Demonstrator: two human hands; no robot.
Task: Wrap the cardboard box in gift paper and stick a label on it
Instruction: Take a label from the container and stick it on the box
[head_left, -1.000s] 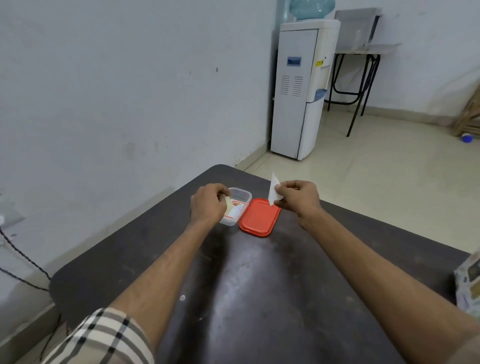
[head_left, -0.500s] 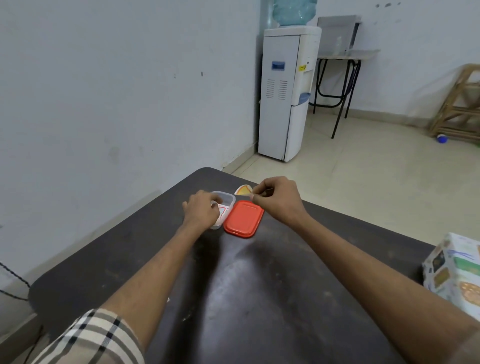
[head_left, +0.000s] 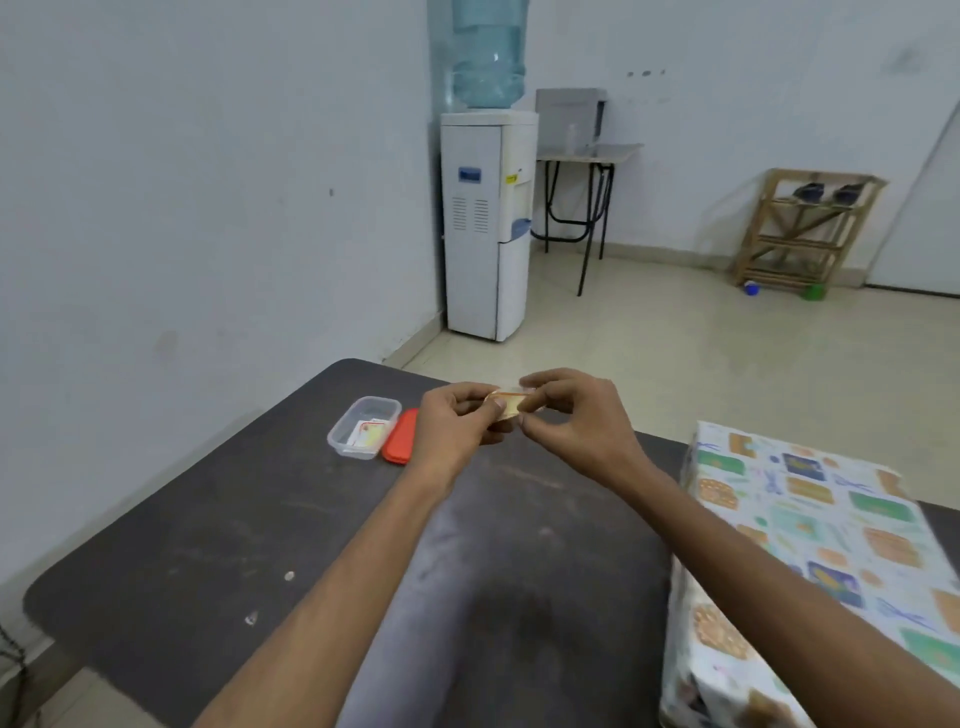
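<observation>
The left hand (head_left: 457, 426), which was reaching into the open container (head_left: 363, 427) a second ago, is now working clear of it and of the red lid (head_left: 399, 437) lying beside it. It is meeting the right hand (head_left: 571, 422) above the table (head_left: 208, 519), each pinching the small yellowish label (head_left: 506, 404) between thumb and fingertips. Assessment: they are probably peeling its backing. The box (head_left: 810, 545) is sitting wrapped at the right, well apart from the hands, so labelling appears to be the only step remaining.
</observation>
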